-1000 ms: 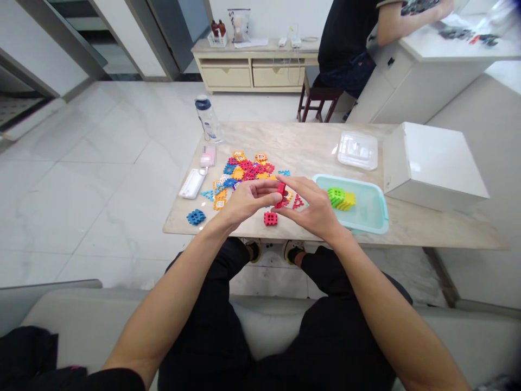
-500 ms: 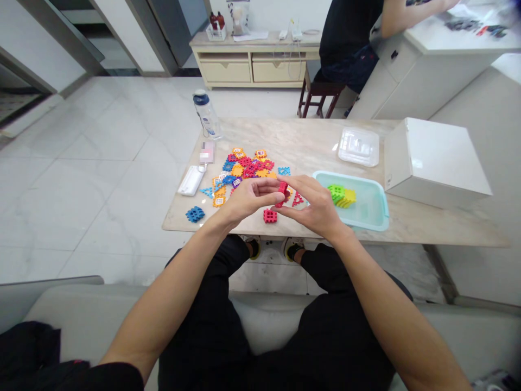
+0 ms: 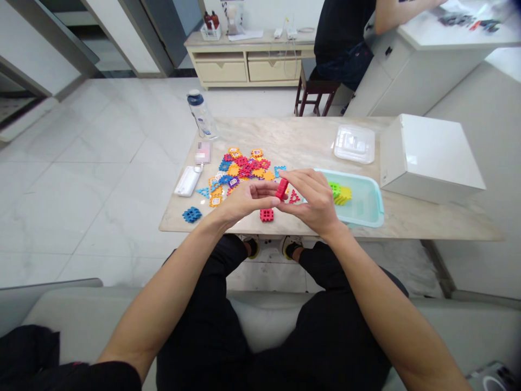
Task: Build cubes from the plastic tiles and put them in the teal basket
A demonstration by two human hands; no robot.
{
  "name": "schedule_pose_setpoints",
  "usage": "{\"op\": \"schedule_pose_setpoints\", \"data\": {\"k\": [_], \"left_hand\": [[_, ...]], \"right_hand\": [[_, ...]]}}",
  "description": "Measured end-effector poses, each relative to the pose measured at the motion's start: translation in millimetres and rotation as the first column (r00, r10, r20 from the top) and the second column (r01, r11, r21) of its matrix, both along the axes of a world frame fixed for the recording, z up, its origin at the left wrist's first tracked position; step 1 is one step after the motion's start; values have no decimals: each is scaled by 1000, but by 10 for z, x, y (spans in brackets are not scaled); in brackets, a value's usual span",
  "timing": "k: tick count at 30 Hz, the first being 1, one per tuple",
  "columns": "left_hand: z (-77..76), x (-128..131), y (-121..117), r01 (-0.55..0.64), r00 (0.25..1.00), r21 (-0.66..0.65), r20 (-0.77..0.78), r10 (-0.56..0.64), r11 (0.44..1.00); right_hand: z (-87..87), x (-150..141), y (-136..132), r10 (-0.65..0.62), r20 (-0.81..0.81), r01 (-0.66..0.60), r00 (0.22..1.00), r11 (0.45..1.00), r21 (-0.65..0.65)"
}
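Between my two hands, above the front of the table, is a small stack of red building tiles (image 3: 281, 189). My left hand (image 3: 248, 200) grips its left side between thumb and fingers. From the right, my right hand (image 3: 313, 198) pinches it with fingertips on top and thumb below. Another red square tile piece (image 3: 267, 215) lies on the table just under my hands, and a red triangular tile (image 3: 293, 196) shows between my right thumb and fingers. Behind my left hand spreads a loose pile of coloured tiles (image 3: 244, 167). A blue tile stack (image 3: 191, 214) rests at the left.
A pale blue tray (image 3: 368, 221) holds green tiles (image 3: 334, 190) and yellow tiles (image 3: 344, 196). Behind it are a clear plastic lid (image 3: 355, 144) and a white box (image 3: 431, 157). A water bottle (image 3: 202, 115) and a white device (image 3: 188, 181) stand left. Another person (image 3: 345, 43) sits beyond.
The red stack has tilted in my hands, its top leaning to the right. My right fingers have shifted on it. The whole view has moved slightly.
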State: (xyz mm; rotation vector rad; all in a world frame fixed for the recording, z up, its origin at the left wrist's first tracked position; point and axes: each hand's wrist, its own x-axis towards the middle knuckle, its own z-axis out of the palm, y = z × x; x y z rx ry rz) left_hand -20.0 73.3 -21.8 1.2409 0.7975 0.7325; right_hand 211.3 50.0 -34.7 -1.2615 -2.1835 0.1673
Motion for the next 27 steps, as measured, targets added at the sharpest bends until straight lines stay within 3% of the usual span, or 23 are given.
{"op": "schedule_pose_setpoints", "data": {"k": [10,18,23,27], "left_hand": [[-35,20,-11,10,1000,14,-11,-10,1000],[-80,67,-2,-18,1000,119,26,15,993],[-49,68,1,-49,997,176,-49,59,983],[-117,-27,41,-47,981,263,-168,94,964]], "right_hand": [[-55,-16,6,-29,-117,37,993,997,71],[-170,-65,80,145,-318,-13,937,924,383],[-194,-68,79,160,-316,-40,935,933,356],[-176,-11,99,162,-249,-101,955,966,239]]}}
